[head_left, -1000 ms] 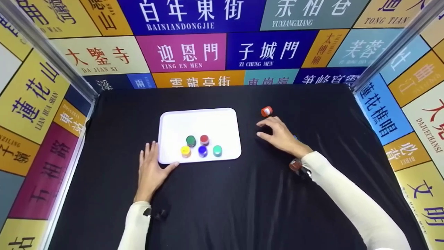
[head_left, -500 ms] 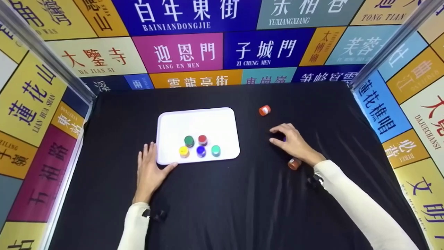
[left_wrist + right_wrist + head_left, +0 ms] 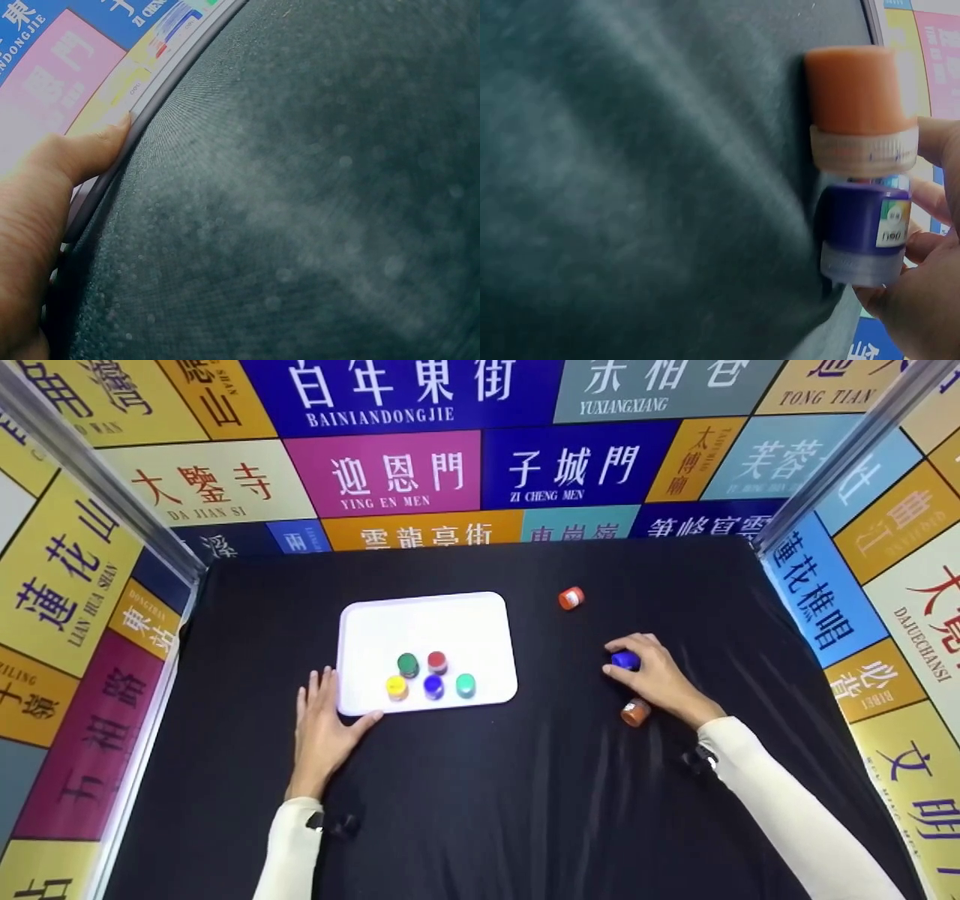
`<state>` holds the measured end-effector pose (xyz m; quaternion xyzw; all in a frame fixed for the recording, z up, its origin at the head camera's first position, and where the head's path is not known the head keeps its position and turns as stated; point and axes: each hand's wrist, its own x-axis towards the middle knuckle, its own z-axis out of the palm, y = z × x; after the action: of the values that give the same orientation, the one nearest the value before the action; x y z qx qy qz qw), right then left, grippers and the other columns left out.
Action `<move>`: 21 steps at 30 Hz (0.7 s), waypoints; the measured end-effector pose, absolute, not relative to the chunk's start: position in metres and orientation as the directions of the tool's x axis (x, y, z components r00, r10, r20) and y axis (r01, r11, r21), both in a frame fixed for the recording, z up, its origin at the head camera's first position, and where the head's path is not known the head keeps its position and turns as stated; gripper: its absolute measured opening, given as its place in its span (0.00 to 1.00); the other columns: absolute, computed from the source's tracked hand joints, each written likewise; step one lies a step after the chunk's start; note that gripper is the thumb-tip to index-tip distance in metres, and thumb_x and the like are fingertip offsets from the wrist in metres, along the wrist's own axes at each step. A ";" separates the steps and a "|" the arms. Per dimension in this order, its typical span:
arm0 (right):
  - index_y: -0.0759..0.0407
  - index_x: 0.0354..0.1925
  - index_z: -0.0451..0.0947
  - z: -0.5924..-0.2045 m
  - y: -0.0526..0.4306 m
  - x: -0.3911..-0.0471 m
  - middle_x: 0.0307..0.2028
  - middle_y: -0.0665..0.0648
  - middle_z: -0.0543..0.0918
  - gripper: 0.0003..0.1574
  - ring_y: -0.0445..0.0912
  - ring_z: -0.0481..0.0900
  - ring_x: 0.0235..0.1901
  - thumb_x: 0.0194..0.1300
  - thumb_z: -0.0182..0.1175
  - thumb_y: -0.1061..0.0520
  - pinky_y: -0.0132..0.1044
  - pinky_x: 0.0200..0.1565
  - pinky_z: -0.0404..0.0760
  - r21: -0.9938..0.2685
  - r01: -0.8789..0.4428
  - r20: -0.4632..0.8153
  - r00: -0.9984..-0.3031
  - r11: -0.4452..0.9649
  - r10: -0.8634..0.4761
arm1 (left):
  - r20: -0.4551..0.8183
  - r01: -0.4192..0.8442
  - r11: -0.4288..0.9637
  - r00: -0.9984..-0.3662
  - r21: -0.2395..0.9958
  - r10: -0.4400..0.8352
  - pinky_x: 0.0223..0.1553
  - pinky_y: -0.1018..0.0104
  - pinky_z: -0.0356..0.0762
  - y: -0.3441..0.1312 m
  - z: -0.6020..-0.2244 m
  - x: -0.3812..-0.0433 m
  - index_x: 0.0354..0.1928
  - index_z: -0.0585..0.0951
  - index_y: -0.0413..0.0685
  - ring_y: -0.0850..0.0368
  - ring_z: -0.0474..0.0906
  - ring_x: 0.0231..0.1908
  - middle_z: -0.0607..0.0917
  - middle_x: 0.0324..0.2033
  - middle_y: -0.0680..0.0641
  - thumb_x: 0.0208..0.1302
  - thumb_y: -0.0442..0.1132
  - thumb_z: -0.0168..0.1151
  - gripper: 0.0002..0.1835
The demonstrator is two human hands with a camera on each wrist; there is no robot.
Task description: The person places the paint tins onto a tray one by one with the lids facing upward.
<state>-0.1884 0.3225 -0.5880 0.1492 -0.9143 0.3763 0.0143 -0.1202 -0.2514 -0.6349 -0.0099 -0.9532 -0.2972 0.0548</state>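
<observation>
My right hand (image 3: 654, 673) curls its thumb and fingers round a small blue paint jar (image 3: 625, 661) on the black cloth, right of the tray. The right wrist view shows this dark blue jar (image 3: 864, 229) with a clear end and a label, in front of the fingers. Close beside it lies an orange-brown paint jar (image 3: 635, 712). My left hand (image 3: 324, 727) rests at the near left corner of the white tray (image 3: 427, 622), fingers straight along its side. Its thumb (image 3: 101, 146) touches the front rim in the left wrist view.
Several paint jars stand on the tray's near half: dark green (image 3: 408, 664), red (image 3: 437, 662), yellow (image 3: 397, 688), blue (image 3: 433, 686) and light green (image 3: 466, 685). An orange-red jar (image 3: 571, 598) lies beyond the tray's right side. Printed panels (image 3: 405, 472) wall the table's back and sides.
My right hand has moved right and nearer, away from the orange-red jar, and now has its fingers round the blue jar. The left hand stays at the tray corner.
</observation>
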 end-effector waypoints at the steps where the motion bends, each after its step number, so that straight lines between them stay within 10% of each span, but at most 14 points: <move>1: 0.65 0.58 0.87 -0.589 0.324 -0.188 0.55 0.64 0.88 0.24 0.60 0.76 0.59 0.67 0.79 0.59 0.52 0.63 0.73 -0.682 -0.284 0.141 -0.955 0.674 -0.260 | 0.110 0.052 0.823 -0.994 0.566 -0.013 0.88 0.44 0.32 -0.251 -0.635 -0.120 0.85 0.59 0.32 0.35 0.45 0.87 0.59 0.85 0.33 0.61 0.65 0.80 0.64; 21: 0.64 0.63 0.86 -0.598 0.344 -0.174 0.55 0.65 0.88 0.28 0.58 0.76 0.57 0.66 0.78 0.63 0.48 0.60 0.72 -0.690 -0.252 0.166 -0.968 0.678 -0.190 | 0.118 0.050 0.816 -0.993 0.576 -0.022 0.88 0.43 0.33 -0.251 -0.635 -0.120 0.85 0.59 0.32 0.34 0.45 0.87 0.60 0.85 0.32 0.62 0.63 0.80 0.63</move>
<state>-0.1743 0.3438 -0.5977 0.1207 -0.9151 0.3825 0.0402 -0.1204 -0.2509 -0.6351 -0.0073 -0.9510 -0.3033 0.0598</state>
